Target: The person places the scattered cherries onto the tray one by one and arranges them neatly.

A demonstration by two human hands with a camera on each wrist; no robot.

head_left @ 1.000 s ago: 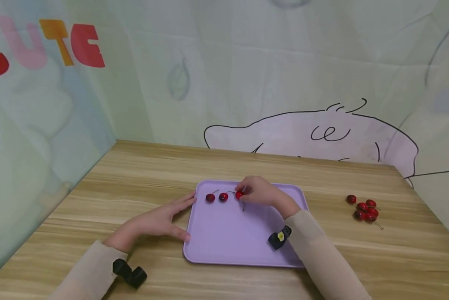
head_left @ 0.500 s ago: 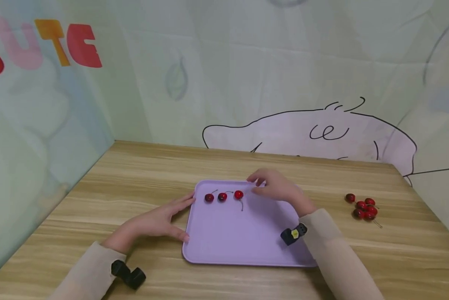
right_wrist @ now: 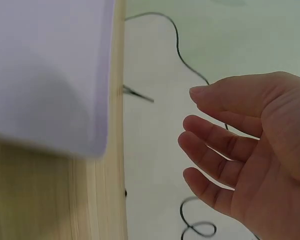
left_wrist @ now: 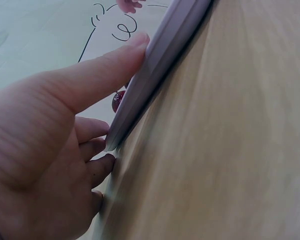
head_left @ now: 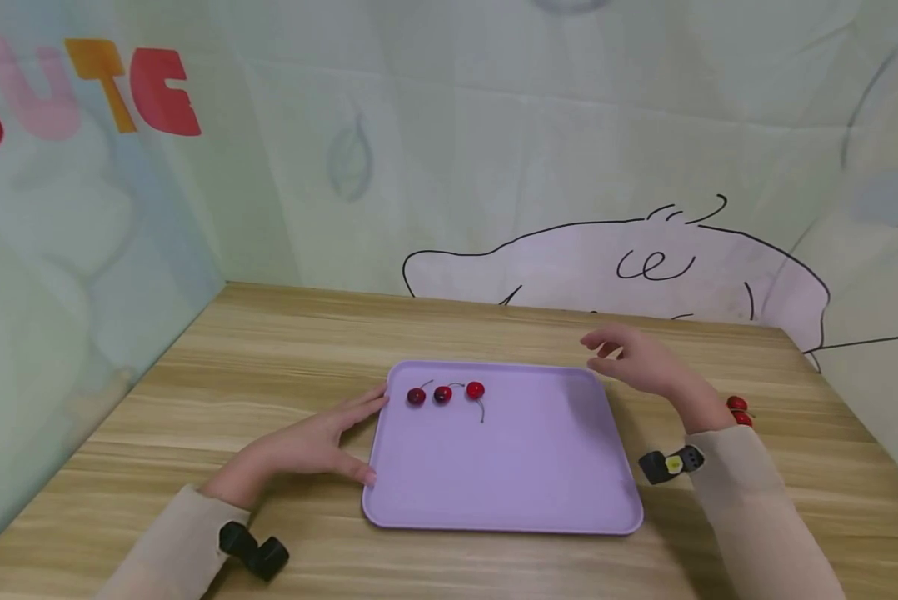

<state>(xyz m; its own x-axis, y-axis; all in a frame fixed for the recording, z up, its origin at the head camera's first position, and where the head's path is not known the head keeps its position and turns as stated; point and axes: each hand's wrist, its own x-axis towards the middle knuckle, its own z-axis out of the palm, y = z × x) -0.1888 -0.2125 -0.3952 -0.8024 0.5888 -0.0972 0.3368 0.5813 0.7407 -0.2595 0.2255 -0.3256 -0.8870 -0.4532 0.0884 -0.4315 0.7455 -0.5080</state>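
Note:
A light purple tray (head_left: 505, 475) lies on the wooden table. Along its far left part three dark red cherries with stems form a row: a left cherry (head_left: 416, 397), a middle cherry (head_left: 443, 395) and a right cherry (head_left: 475, 390). My left hand (head_left: 317, 442) rests against the tray's left edge, thumb and fingertips at the rim, as the left wrist view shows too. My right hand (head_left: 640, 362) hovers past the tray's far right corner, holding nothing, its fingers loosely bent and apart in the right wrist view.
More cherries (head_left: 739, 411) lie on the table (head_left: 816, 467) to the right, partly hidden behind the right wrist. A printed backdrop (head_left: 494, 167) stands along the table's far and left edges.
My right hand has let go of the third cherry in the row and moved right, off the tray towards the other cherries. The left hand stays at the tray's edge.

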